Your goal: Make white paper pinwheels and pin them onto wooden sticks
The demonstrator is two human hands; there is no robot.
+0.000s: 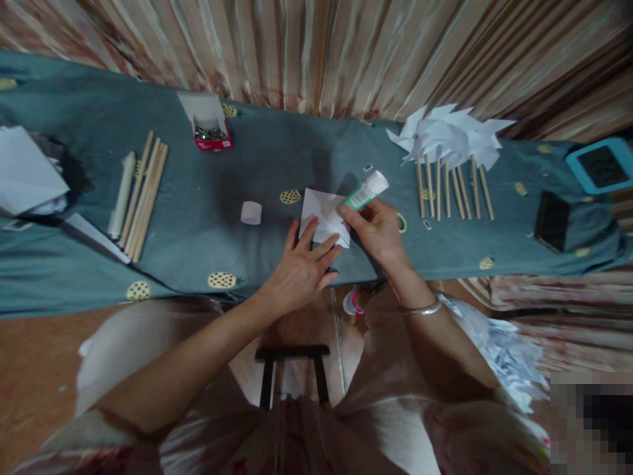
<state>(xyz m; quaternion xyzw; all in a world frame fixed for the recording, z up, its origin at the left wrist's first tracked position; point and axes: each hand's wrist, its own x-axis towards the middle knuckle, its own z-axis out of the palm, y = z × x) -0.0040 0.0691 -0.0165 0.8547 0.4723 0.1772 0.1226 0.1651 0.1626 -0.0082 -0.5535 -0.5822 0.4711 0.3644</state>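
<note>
One glue stick [363, 192] over one white paper square [324, 210]

Nearest, the green tablecloth [267, 254] ends at an edge just short of the paper. The left hand [299, 272], fingers spread apart, rests on the paper's near side. Faint creases meet around the sheet's middle. The right hand [378, 227] is clamped on the green-and-white stick, tilted over the sheet's right side; its tip is hidden, so contact cannot be told. A greenish ring [403, 223] sits just beside that hand. Leftward, cloth stretches past a white cap [251, 212] to wooden rods [143, 204]. Farther, paper pinwheels [448, 135] lie at right; a red box [215, 144], lid raised, holds small metallic pieces [208, 128]. Curtains [297, 53] border the far edge.
</note>
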